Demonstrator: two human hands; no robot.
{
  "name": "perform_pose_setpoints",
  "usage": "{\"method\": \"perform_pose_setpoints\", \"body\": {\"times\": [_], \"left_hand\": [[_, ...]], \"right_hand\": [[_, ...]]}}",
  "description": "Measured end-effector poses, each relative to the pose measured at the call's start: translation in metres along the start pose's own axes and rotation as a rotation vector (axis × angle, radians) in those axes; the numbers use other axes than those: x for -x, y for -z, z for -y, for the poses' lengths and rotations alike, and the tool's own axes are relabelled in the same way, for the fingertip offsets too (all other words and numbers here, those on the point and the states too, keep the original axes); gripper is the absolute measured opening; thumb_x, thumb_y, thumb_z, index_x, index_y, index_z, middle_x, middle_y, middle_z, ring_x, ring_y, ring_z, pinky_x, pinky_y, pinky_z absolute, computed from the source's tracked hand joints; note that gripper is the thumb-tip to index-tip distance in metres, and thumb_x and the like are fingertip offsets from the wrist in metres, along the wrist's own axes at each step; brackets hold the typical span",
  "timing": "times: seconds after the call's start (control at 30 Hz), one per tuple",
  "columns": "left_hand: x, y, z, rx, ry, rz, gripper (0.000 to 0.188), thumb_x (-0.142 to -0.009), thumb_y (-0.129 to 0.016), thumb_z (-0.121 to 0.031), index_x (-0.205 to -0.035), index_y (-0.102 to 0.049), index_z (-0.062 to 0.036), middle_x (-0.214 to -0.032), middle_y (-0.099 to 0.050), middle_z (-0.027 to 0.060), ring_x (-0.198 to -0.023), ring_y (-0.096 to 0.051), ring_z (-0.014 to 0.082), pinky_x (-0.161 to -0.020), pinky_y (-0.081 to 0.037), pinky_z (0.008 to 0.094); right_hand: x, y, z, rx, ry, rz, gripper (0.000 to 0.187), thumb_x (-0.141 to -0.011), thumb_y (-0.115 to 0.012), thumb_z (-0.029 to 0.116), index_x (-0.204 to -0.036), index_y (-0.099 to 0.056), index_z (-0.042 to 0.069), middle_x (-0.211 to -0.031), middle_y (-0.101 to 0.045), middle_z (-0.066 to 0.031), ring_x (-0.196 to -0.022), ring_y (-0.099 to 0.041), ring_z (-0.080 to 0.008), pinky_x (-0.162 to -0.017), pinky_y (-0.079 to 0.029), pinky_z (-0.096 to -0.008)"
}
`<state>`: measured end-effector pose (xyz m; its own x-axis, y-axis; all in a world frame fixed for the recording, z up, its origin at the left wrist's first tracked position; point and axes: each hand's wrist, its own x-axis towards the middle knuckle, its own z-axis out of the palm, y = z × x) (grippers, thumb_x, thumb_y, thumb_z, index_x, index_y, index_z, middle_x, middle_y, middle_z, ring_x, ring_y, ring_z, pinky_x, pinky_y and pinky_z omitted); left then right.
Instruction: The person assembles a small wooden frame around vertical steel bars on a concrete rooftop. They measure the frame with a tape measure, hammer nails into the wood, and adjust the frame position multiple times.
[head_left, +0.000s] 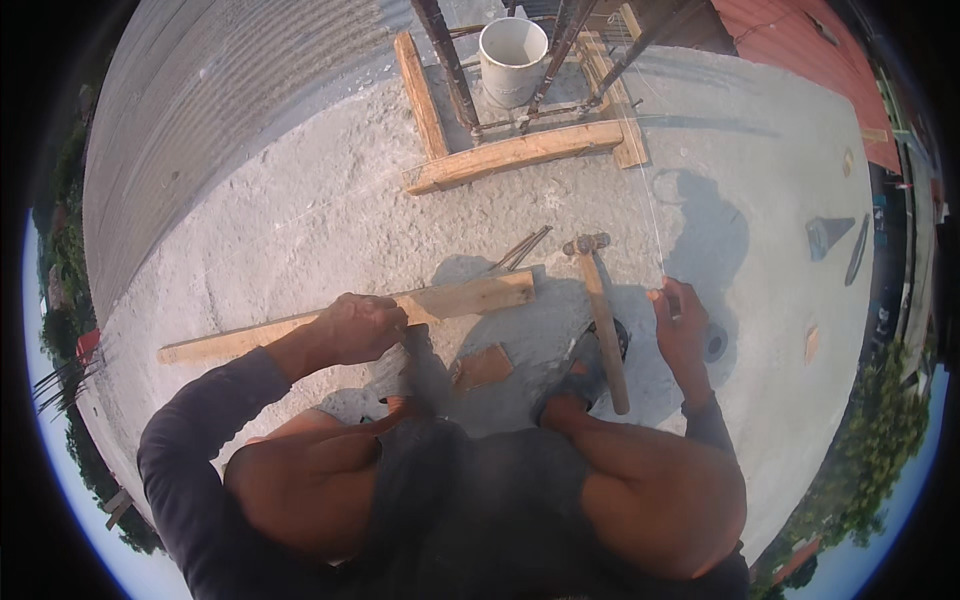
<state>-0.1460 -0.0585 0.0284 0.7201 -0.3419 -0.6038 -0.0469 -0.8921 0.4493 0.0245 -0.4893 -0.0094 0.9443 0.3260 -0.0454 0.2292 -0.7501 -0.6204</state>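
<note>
My right hand (682,325) pinches a thin white string (655,225), pulled straight from the far wooden frame toward me. My left hand (358,328) is closed above a long wooden plank (470,297) on the concrete; whatever its fingers hold, if anything, is hidden. Between my hands a hammer (603,325) with a wooden handle lies with its head away from me, the handle's near end by my right foot. Several thin metal rods (522,248) rest just beyond the plank. A small flat brown piece (482,368) lies between my feet.
A nailed wooden frame (515,157) surrounds upright rusty rebar (447,62) and a white pipe (510,75) at the far side. Corrugated metal sheeting (240,90) borders the concrete on the left. A dark-handled tool (828,236) lies at right, near the slab's edge.
</note>
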Motion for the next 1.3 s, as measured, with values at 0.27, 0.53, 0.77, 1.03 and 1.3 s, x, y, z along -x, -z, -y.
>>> {"method": "perform_pose_setpoints", "body": {"times": [0.27,0.53,0.77,1.03,1.3], "left_hand": [[0.121,0.035,-0.024,0.502,0.705,-0.949,0.025,-0.094,-0.063,-0.025,-0.105,-0.068,-0.0019,-0.093,-0.071,0.0149,-0.079,-0.069,0.0252,-0.071,-0.055,0.0378],[0.177,-0.125,-0.143,1.174,1.064,-1.022,0.031,-0.091,-0.064,-0.019,-0.111,-0.067,0.0041,-0.104,-0.070,0.0187,-0.091,-0.069,0.0270,-0.083,-0.054,0.0398],[0.092,-0.328,-0.115,0.496,1.434,-0.820,0.075,-0.082,-0.075,-0.034,-0.141,-0.039,-0.0053,-0.123,-0.051,0.0235,-0.112,-0.056,0.0411,-0.093,-0.050,0.0484],[0.130,-0.302,-0.061,1.617,1.342,-1.323,0.081,-0.075,-0.074,-0.040,-0.140,-0.044,-0.0021,-0.128,-0.055,0.0239,-0.113,-0.059,0.0401,-0.094,-0.050,0.0489],[0.087,-0.046,-0.039,2.158,0.133,-0.649,0.088,-0.071,-0.075,-0.040,-0.144,-0.042,-0.0017,-0.136,-0.053,0.0237,-0.118,-0.058,0.0392,-0.097,-0.049,0.0506]], "right_hand": [[-0.116,0.007,0.099,0.286,0.984,0.780,0.020,-0.085,-0.069,0.010,-0.103,-0.064,0.003,-0.090,-0.063,-0.0158,-0.076,-0.065,-0.0346,-0.066,-0.053,-0.0442],[-0.145,-0.105,0.145,0.331,1.292,0.901,0.030,-0.088,-0.068,0.015,-0.115,-0.063,0.002,-0.093,-0.065,-0.0152,-0.079,-0.065,-0.0326,-0.069,-0.053,-0.0425],[-0.081,-0.141,0.125,0.166,1.314,1.025,0.030,-0.088,-0.068,0.016,-0.115,-0.064,0.003,-0.093,-0.064,-0.0128,-0.081,-0.065,-0.0284,-0.069,-0.053,-0.0402],[-0.097,-0.077,0.118,-0.144,0.725,1.011,0.034,-0.090,-0.065,0.017,-0.120,-0.062,0.000,-0.101,-0.066,-0.0171,-0.088,-0.067,-0.0286,-0.074,-0.052,-0.0392],[-0.094,-0.051,0.152,-0.638,0.315,1.018,0.039,-0.092,-0.063,0.018,-0.124,-0.060,-0.003,-0.109,-0.067,-0.0205,-0.095,-0.068,-0.0272,-0.079,-0.052,-0.0374]]}}
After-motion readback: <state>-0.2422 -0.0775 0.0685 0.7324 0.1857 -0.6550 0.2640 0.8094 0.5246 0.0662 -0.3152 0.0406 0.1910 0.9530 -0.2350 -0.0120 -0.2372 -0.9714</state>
